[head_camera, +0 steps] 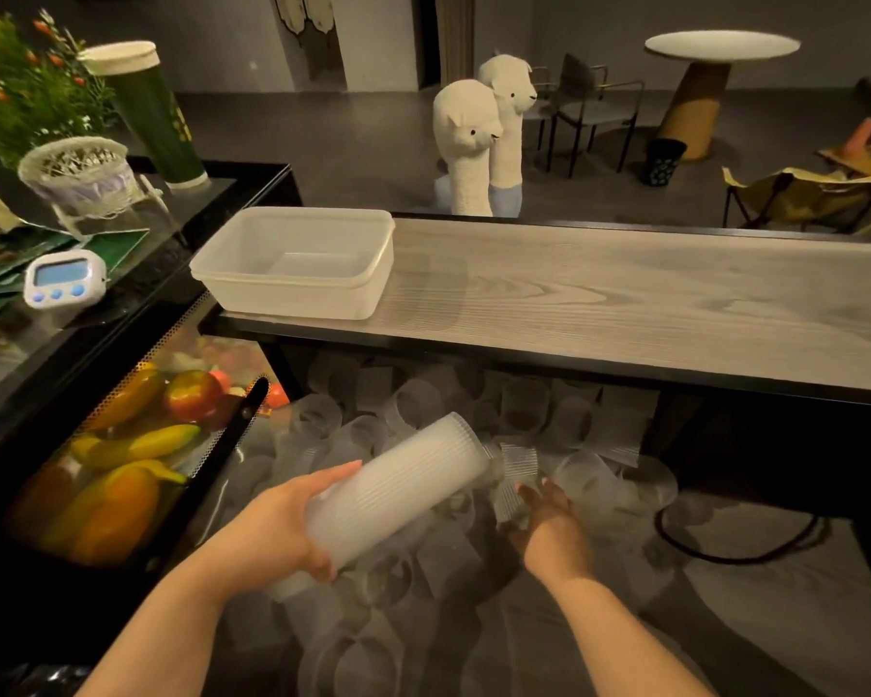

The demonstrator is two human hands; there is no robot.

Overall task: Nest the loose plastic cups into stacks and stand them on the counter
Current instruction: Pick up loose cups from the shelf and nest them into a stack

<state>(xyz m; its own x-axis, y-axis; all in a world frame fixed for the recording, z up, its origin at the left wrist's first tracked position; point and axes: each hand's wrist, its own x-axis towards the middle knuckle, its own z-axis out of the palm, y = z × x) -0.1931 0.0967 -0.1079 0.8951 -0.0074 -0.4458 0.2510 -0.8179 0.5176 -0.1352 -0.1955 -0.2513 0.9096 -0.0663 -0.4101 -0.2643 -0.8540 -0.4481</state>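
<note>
A pale wood-grain desk [624, 304] with a dark edge is running across the middle of the frame, carrying a translucent rectangular tub [298, 261] at its left end. Behind it a dim room is showing a round table [722, 45], dark chairs [592, 110] and two white alpaca toys [478, 138]. At the left, a glass case is holding fruit [137, 445], with a small timer [61, 279] on top. Below the desk, in the lower centre, loose clear cups [423, 410] are lying in a heap. The left hand [277, 525] is gripping a stack of nested ribbed cups [398, 490] near its lower end; its long axis is slanting from lower left to upper right, the wide mouth pointing upper right. The right hand [544, 515] is closing around a single ribbed cup [516, 475] just beside the stack's mouth.
</note>
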